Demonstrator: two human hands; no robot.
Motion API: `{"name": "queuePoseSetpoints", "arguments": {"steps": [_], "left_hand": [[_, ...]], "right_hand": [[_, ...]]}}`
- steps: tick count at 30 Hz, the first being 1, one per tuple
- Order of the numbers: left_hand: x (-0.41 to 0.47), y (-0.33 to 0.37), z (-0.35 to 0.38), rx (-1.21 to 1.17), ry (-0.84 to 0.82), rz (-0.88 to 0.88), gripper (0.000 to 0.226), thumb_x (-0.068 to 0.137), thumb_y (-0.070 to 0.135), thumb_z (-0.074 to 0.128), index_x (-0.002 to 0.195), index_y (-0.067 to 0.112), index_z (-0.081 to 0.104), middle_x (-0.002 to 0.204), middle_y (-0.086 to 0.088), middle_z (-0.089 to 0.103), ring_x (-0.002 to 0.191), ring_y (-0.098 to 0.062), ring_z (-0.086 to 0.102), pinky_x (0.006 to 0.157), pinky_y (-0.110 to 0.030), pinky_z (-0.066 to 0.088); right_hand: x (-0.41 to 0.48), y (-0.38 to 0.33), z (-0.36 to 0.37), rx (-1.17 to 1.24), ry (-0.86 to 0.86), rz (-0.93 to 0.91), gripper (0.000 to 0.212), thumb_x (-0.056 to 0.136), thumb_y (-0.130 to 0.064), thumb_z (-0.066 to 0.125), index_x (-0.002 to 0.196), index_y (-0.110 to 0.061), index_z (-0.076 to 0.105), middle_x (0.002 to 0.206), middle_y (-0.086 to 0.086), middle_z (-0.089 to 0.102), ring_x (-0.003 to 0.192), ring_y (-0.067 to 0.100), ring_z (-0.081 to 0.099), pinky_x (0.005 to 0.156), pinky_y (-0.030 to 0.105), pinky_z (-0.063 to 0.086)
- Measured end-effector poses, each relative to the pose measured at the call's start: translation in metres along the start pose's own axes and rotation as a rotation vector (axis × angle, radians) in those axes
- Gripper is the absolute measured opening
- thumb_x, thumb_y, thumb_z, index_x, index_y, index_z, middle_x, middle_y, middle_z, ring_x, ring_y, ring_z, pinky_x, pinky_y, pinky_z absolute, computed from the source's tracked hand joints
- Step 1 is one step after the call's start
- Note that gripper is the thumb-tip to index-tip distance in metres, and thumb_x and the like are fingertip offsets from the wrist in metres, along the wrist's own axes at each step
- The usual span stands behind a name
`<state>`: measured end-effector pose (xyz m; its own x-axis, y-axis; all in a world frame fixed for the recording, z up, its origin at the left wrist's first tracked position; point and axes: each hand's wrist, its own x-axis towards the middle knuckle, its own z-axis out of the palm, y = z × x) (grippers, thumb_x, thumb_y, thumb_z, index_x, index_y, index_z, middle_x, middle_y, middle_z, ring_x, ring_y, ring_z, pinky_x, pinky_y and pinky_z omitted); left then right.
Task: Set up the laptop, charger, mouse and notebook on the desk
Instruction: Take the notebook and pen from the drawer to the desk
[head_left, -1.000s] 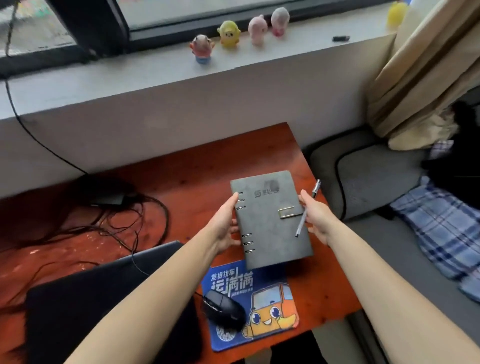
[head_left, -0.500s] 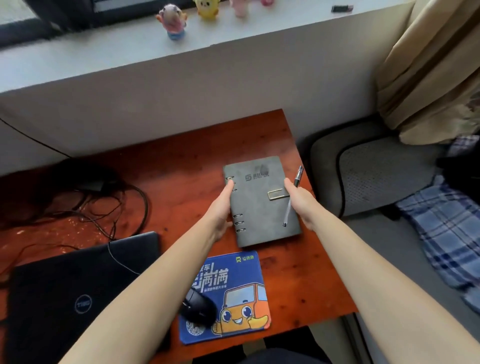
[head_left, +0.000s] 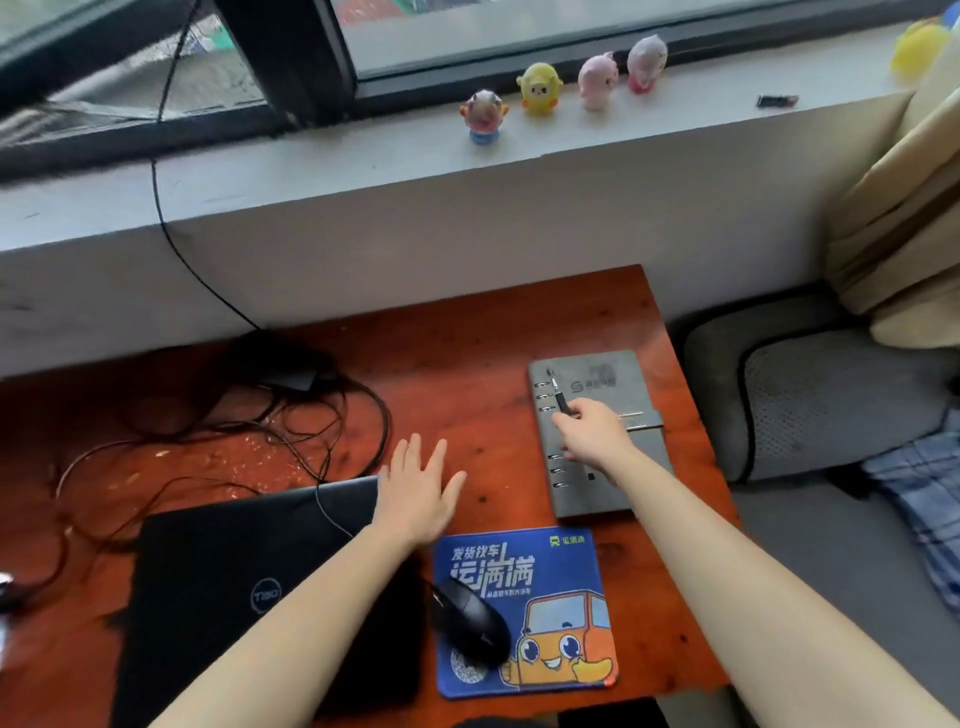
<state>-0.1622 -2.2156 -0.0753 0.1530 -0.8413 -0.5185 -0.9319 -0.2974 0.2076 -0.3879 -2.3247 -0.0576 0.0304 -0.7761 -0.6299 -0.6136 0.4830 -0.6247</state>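
Note:
A grey ring-bound notebook (head_left: 618, 384) lies flat on the red-brown desk (head_left: 467, 364) at its right side. My right hand (head_left: 592, 434) is over the notebook, fingers closed on a black pen (head_left: 558, 397) that points away along the rings. My left hand (head_left: 421, 488) hovers open with fingers spread, just past the far right corner of the shut black laptop (head_left: 223, 587). A black mouse (head_left: 472, 618) sits on a blue mouse pad (head_left: 550, 571) with an orange cartoon van. The black charger brick (head_left: 283, 371) and its tangled cables (head_left: 249, 436) lie at the back left.
A grey windowsill (head_left: 363, 161) behind the desk carries several small toy figures (head_left: 540, 88) and a small dark stick (head_left: 776, 101). A thin black cable (head_left: 171, 228) hangs down from the window. A grey cushion (head_left: 810, 395), plaid cloth (head_left: 924, 499) and beige curtain (head_left: 904, 218) lie right of the desk.
The notebook was held in both hands and now lies on the desk. My left hand has let go and opened. My right hand has brought the pen over the cover near the rings.

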Motion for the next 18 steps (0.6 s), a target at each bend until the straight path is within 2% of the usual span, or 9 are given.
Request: {"name": "queuePoseSetpoints", "arguments": {"steps": [1, 3, 8, 15, 18], "left_hand": [[-0.002, -0.014, 0.002, 0.059, 0.007, 0.016, 0.068, 0.1, 0.059, 0.028, 0.158, 0.027, 0.015, 0.166, -0.014, 0.002, 0.153, -0.03, -0.003, 0.122, -0.051, 0.007], [-0.004, -0.032, 0.005, 0.113, 0.003, 0.035, 0.069, 0.1, 0.06, 0.028, 0.158, 0.027, 0.012, 0.166, -0.015, -0.003, 0.153, -0.031, -0.007, 0.122, -0.053, 0.004], [-0.014, -0.061, 0.023, 0.193, -0.054, 0.075, 0.071, 0.099, 0.062, 0.025, 0.159, 0.027, 0.009, 0.165, -0.016, -0.009, 0.152, -0.031, -0.01, 0.123, -0.05, -0.002], [-0.011, -0.072, 0.023, 0.165, -0.067, 0.128, 0.071, 0.099, 0.061, 0.027, 0.159, 0.026, 0.01, 0.166, -0.012, -0.011, 0.152, -0.029, -0.012, 0.123, -0.047, -0.002], [-0.01, -0.072, 0.019, 0.15, -0.094, 0.122, 0.071, 0.099, 0.06, 0.029, 0.159, 0.026, 0.01, 0.166, -0.012, -0.01, 0.152, -0.028, -0.012, 0.123, -0.047, -0.002]], "right_hand": [[0.0, -0.006, 0.015, -0.081, 0.001, -0.024, 0.019, 0.097, -0.029, 0.055, 0.102, -0.016, 0.069, 0.101, 0.013, 0.072, 0.101, 0.035, 0.067, 0.093, 0.039, 0.053], [0.001, -0.014, 0.037, -0.193, 0.001, -0.068, 0.023, 0.097, -0.032, 0.057, 0.109, -0.018, 0.071, 0.111, 0.012, 0.072, 0.11, 0.034, 0.063, 0.092, 0.034, 0.048], [0.006, -0.017, 0.08, -0.346, 0.006, -0.063, 0.027, 0.094, -0.04, 0.062, 0.115, -0.024, 0.067, 0.108, 0.001, 0.07, 0.106, 0.027, 0.063, 0.08, 0.031, 0.048], [0.004, -0.008, 0.087, -0.593, 0.047, -0.089, 0.044, 0.094, -0.034, 0.065, 0.129, -0.014, 0.046, 0.119, 0.016, 0.066, 0.112, 0.037, 0.062, 0.088, 0.04, 0.052], [0.003, -0.007, 0.083, -0.604, 0.01, -0.083, 0.048, 0.094, -0.042, 0.063, 0.129, -0.012, 0.048, 0.121, 0.018, 0.066, 0.113, 0.039, 0.062, 0.089, 0.041, 0.052]]}}
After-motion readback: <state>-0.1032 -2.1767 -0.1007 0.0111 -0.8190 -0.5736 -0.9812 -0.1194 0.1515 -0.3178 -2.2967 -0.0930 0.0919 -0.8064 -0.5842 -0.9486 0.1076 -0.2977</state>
